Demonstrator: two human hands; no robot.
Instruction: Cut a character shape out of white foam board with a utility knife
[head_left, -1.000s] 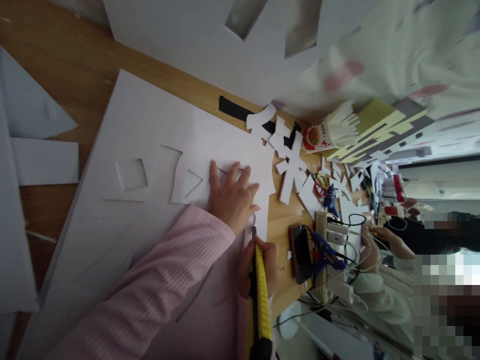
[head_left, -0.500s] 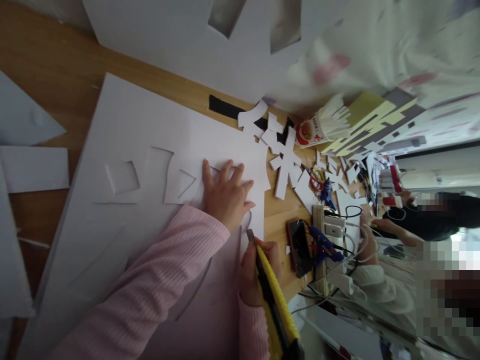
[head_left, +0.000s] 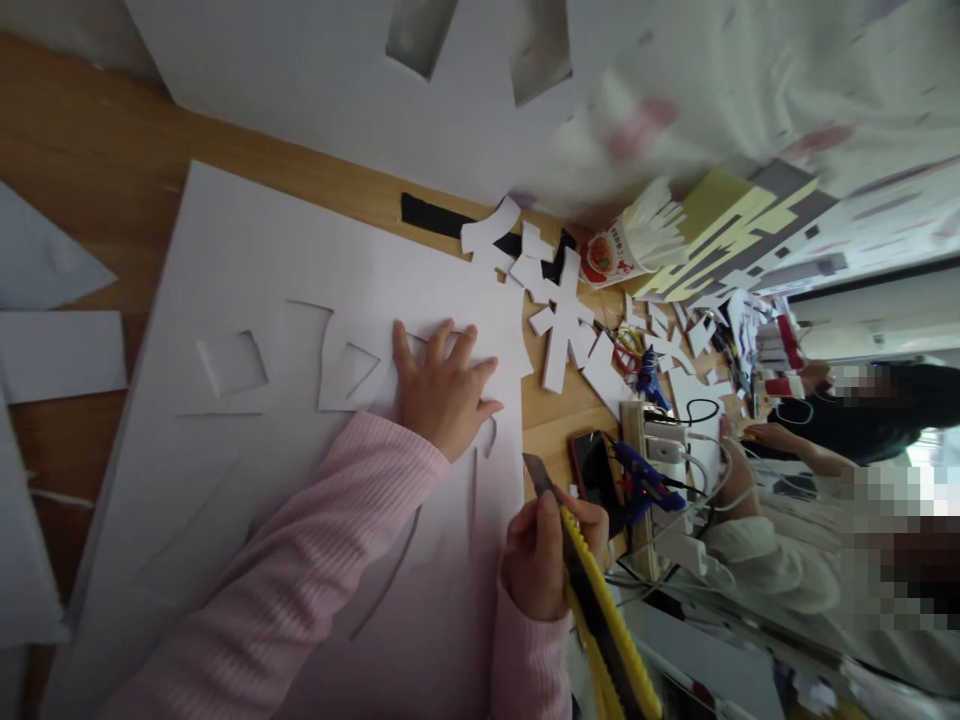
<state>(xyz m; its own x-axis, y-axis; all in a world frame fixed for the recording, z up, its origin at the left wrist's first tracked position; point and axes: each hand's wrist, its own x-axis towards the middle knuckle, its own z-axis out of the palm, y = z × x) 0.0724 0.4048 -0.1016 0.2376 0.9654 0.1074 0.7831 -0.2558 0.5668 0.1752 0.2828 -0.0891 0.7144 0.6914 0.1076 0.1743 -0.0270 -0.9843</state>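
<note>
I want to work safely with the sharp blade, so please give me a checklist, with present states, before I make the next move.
1. Left hand flat on the white board: ok.
2. Right hand closed around the yellow cutter: ok.
3. Blade out of the cutter: ok.
4. Left hand apart from the blade: ok, though its thumb is the nearest part.
5. Blade well over the board: not ok, it shows at the board's edge.
6. Protection under the board, below the cut lines: cannot tell, hidden.
</note>
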